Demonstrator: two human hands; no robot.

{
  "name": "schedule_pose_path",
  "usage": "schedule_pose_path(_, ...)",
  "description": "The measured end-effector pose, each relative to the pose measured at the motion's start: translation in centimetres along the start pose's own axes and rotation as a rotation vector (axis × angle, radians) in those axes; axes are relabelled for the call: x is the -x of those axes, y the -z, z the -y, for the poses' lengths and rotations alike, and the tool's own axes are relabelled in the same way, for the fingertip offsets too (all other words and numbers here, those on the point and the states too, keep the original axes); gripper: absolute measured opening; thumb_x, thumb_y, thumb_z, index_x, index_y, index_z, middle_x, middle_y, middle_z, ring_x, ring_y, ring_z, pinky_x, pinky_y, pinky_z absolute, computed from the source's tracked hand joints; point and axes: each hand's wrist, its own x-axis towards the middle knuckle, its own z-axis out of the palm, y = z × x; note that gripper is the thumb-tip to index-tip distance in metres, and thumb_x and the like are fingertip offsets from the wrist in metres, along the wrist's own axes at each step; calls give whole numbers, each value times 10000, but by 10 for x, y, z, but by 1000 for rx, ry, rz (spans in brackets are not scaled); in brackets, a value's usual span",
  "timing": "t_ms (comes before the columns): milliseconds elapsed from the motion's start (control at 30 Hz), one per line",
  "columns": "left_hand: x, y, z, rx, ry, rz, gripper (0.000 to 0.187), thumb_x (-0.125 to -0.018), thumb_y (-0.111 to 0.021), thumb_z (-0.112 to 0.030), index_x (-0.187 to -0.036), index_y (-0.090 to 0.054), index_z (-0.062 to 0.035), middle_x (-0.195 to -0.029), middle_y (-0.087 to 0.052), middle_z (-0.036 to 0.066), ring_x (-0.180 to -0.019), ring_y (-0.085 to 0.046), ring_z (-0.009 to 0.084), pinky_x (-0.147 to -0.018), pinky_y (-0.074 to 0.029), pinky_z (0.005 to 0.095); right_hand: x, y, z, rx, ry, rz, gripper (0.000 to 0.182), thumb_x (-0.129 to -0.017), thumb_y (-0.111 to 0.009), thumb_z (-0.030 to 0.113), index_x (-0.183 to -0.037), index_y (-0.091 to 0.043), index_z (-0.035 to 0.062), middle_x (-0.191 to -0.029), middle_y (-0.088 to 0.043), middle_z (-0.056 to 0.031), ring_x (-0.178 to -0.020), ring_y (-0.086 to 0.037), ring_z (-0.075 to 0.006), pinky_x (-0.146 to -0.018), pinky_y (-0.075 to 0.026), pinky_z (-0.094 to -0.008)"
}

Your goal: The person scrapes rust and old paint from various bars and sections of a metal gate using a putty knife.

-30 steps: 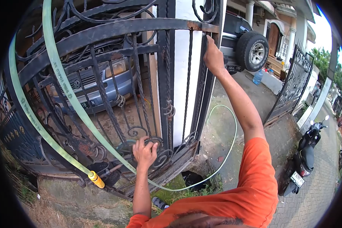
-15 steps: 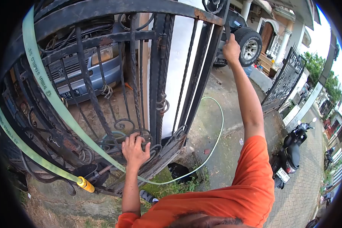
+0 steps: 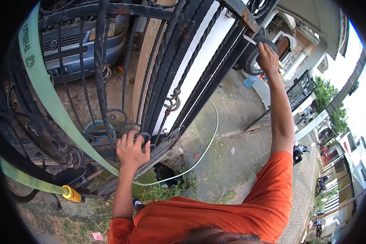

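My left hand is closed over the curled scrollwork low on a black wrought-iron gate, whose paint is rusted in spots. My raised right hand grips a tool with a thin flat blade, its shiny end close to the gate's upper rusty corner; the fist hides most of its handle. A pale green hose hangs over the gate at the left, one end carrying a yellow hose fitting. Another stretch of the hose loops over the ground past my left wrist.
Behind the bars stand a blue car and a blue-green basin. A vehicle's spare wheel and a blue water jug are beyond my right hand. A dark hole lies below the gate. Motorcycles line the paved lane.
The view has turned and shifted. My right hand has tipped the tool, so its blade now points left and catches the light. My left hand stays on the scrollwork.
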Motion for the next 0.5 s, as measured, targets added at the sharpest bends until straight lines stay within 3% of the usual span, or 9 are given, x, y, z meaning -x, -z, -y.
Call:
schedule_pose_path(100,0,-2,0,-11,-15,-5,183,-706,-708,-262,-684,-593,-122,-982,-622,52,-806,-571,271,-668,-413,400,-12,5,-5,252,56,3,250,-806,-593,116,-1043,-522,154,-815,-572,-29,-747,-651,-217,-643,-528,-379)
schedule_pose_path(133,-1,-3,0,-22,-12,-14,194,-718,-697,-280,-684,-590,-122,-974,-623,56,-800,-567,269,-667,-410,396,-10,3,-8,262,-18,24,246,-813,-591,118,-1044,-517,154,-820,-575,-32,-723,-654,-221,-608,-528,-361)
schedule_pose_path(333,-1,-6,-1,-51,-5,-12,199,-734,-683,-289,-687,-592,-118,-975,-626,55,-803,-566,271,-668,-415,397,-17,10,-15,250,106,-5,238,-839,-564,92,-1061,-487,125,-880,-619,-64,-719,-670,-256,-563,-535,-395)
schedule_pose_path(433,-1,-6,-1,-71,-19,-13,200,-745,-676,-294,-699,-603,-114,-976,-626,56,-809,-565,272,-669,-415,397,-23,6,-11,256,-101,237,257,-880,-546,101,-1115,-446,127,-892,-652,-97,-781,-694,-303,-580,-547,-418)
schedule_pose_path(500,-3,-6,-2,-80,-18,-12,191,-737,-687,-279,-688,-600,-116,-973,-627,53,-814,-568,269,-673,-414,396,-17,10,-15,230,-80,182,236,-883,-528,91,-1100,-441,124,-886,-652,-107,-787,-685,-326,-589,-540,-439)
